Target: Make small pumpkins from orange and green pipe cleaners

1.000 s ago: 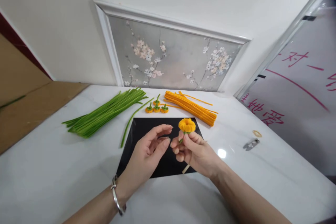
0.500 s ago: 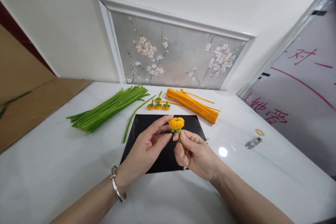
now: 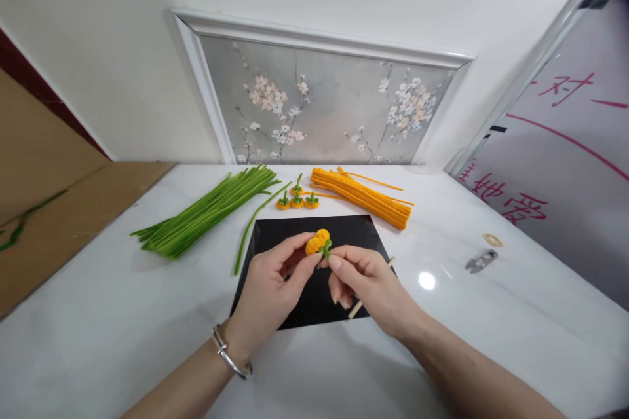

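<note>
Above the black mat is a small orange pipe-cleaner pumpkin with a green stem and leaf, tilted on its side. My left hand pinches its orange body between thumb and fingertips. The thumb and forefinger of my right hand are closed on the pumpkin's green part. Partly hidden under my right hand, a pale wooden stick lies on the mat. Several similar finished pumpkins with green tops sit just beyond the mat.
A bundle of green pipe cleaners lies at the left, with one loose green stem beside it. Orange pipe cleaners are bundled at the back right. Small snippers and a tan ring lie at the right. Cardboard stands far left.
The pumpkin has been lowered a little and tipped over, its green part now facing right. My left fingers have closed on its body. More of the wooden stick shows.
</note>
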`<state>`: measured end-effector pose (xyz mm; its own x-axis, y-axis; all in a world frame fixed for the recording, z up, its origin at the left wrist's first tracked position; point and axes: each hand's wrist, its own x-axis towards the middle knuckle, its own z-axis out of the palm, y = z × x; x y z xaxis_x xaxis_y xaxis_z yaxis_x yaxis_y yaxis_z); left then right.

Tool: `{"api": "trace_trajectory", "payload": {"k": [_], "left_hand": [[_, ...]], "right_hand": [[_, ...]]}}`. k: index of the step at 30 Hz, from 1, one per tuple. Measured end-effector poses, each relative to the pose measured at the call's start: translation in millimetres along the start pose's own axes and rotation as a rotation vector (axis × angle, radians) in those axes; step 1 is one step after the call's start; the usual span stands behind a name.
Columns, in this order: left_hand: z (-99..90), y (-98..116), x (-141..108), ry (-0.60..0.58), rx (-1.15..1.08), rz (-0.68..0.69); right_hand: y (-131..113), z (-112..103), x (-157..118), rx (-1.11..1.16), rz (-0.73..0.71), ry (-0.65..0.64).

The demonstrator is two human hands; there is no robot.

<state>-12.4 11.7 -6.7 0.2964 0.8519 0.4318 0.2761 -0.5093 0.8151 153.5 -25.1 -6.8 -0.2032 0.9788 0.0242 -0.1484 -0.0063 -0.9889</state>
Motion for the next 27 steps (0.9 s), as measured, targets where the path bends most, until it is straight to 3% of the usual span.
{"api": "trace_trajectory", "payload": {"k": [3,7,10,16,20,23,27], "left_hand": [[-0.4,0,-1,-0.002,0.097,0.023],[0.0,2,0,-0.014,0.139,0.031],[2.1,0,0,-0.021,0.069,-0.042],[6.6,-7,-1,0.040,-0.174,-0.214],[10.4,-4,0,0.036,-0.255,-0.292],[13.0,-1,1,-0.006,-0.341,-0.367],[9.5,-2,4,-0.069,-0.309,-0.375]], "right_hand": [[-2,0,-2,-0.328,-0.122,0.042],[0,-4,-5,-0.846,-0.433,0.140],[0,-7,-5,-1.086,-0.522,0.169],[-1,-6,-5,-1.133,-0.539,0.215],[-2,-7,-6,-1.346,-0.676,0.246],[-3,-10,-5,-1.510,-0.758,0.263],[-4,-14,-4,-1.498,-0.761,0.307]]}}
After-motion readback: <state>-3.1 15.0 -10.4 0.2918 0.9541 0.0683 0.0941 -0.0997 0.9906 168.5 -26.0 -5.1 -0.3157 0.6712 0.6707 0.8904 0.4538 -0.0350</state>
